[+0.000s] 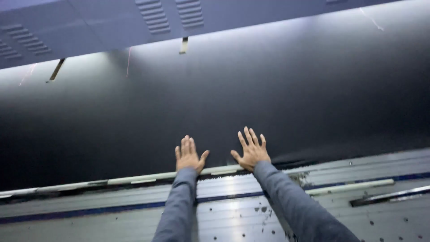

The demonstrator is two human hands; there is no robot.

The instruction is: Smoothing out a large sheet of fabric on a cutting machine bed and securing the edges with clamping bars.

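Both hands lie flat, fingers spread and grasping nothing: left hand (189,155) and right hand (251,151) press on the large dark sheet (251,94) filling the frame's centre. Its near edge meets the pale rail (134,179) at lower centre. Risk: palms may slip on the smooth sheet, or fingers catch at that edge.

a grey ribbed metal bench (233,215) runs left to right, blue-striped, flecked with dark bits. a big dark sheet (215,103) lies across its far side, over a pale strip (134,180).
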